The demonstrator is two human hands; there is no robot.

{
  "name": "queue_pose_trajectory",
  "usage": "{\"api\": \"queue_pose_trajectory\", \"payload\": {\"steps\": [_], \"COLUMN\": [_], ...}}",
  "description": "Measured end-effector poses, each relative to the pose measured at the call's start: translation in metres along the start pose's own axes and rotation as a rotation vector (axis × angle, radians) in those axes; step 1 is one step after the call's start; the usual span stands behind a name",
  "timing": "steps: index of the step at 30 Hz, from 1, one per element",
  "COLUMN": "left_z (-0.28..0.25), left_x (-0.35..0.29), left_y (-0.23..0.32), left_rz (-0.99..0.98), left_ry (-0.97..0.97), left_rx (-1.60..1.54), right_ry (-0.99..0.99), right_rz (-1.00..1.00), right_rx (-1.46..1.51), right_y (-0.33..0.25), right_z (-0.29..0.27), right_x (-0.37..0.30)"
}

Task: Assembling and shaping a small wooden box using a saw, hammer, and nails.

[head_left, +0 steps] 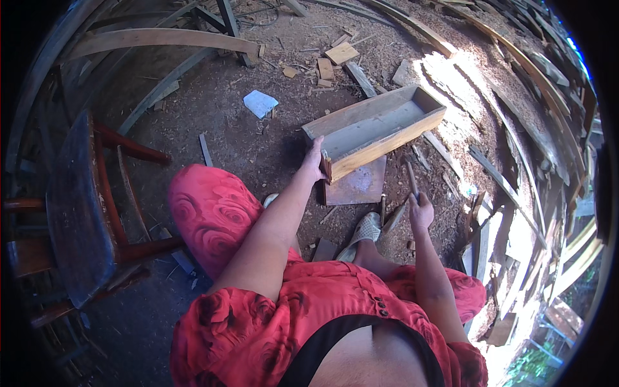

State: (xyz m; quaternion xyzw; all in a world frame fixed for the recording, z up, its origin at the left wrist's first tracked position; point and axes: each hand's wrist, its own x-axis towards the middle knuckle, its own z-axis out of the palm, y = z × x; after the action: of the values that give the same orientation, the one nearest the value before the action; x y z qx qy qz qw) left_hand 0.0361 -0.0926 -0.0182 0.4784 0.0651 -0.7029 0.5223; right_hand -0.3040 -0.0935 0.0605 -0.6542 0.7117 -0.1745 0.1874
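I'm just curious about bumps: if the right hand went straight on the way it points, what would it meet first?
Probably the wooden box, on its near long side, held stick first; depth is unclear.

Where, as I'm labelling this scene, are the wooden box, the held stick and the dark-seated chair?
Wooden box (383,146), head view: near long wall.
Held stick (411,178), head view: exposed shaft.
Dark-seated chair (80,206), head view: seat.

left hand (314,161) on a long wooden box (379,132)
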Motion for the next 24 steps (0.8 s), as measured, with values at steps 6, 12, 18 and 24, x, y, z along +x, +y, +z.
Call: {"api": "queue_pose_trajectory", "payload": {"steps": [6, 12, 18, 24], "left_z": [0.014, -0.003, 0.026, 0.011], "left_x": [-0.011, 0.002, -0.027, -0.021], "left_y": [0.001, 0.011, 0.023, 0.045], "left_rz": [0.01, -0.011, 0.213, 0.076], "left_ry": [0.042, 0.126, 0.248, 0.276], "left_rx": [0.022, 0.098, 0.294, 0.346], "right_ry": [0.017, -0.212, -0.231, -0.298], "right_rz": [0.242, 0.278, 0.111, -0.229], "right_rx": [-0.218, -0.327, -0.411, 0.302], "right_y": [0.083, 0.119, 0.119, -0.056], "right_z": [0.007, 0.041, 0.046, 0.043], "right_x": [-0.003, 0.007, 0.023, 0.044]}}
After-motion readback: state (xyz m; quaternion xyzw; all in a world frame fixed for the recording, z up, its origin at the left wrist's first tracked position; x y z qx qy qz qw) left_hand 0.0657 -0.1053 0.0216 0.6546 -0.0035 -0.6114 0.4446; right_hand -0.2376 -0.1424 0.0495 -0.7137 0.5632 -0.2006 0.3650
